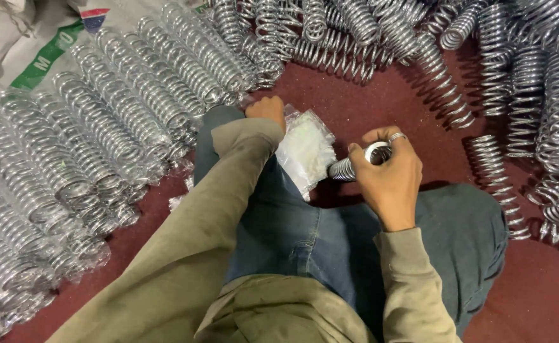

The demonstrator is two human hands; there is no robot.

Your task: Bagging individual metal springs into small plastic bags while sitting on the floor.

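My right hand [387, 174] is closed around one end of a shiny metal coil spring [346, 168], which points left toward a clear plastic bag [305, 149]. My left hand [268, 112] grips the top edge of that bag, resting on my left knee in blue jeans. The spring's far end sits at the bag's right side; whether it is inside the bag I cannot tell. I sit cross-legged on a dark red floor [381, 101].
Bagged springs [101, 133] lie in neat rows on the left, over a white woven sack [31, 51]. Loose bare springs [521, 76] are piled at the top and right. One single spring [498, 184] lies beside my right knee.
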